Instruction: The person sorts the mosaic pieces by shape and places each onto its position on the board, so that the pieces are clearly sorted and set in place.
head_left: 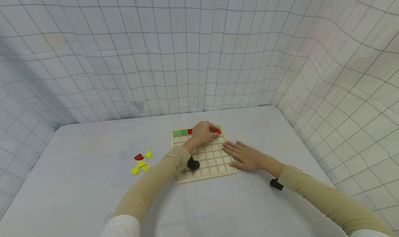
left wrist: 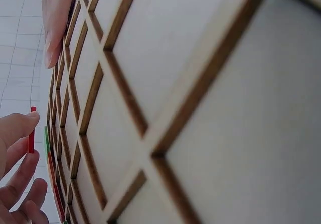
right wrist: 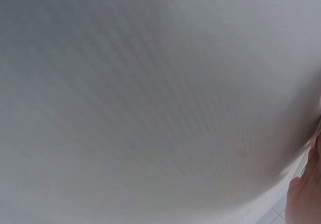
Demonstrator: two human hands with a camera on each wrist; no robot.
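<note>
My left hand [head_left: 203, 132] pinches a red tile [head_left: 217, 130] between thumb and fingers, above the far right part of a wooden grid board [head_left: 205, 175]. In the left wrist view the red tile [left wrist: 32, 129] is seen edge-on at the fingertips, raised off the board. My right hand [head_left: 246, 156] lies flat with straight fingers, its fingertips touching the board's right edge. Along the board's back row sit green tiles [head_left: 176, 133] and a red tile [head_left: 189, 131]; my left hand hides part of that row.
Left of the board, several yellow pieces [head_left: 145, 168] and one red piece [head_left: 139, 157] with a curved edge lie loose on the white tabletop [head_left: 93, 181]. White gridded curtains [head_left: 193, 57] surround the table at the back and sides.
</note>
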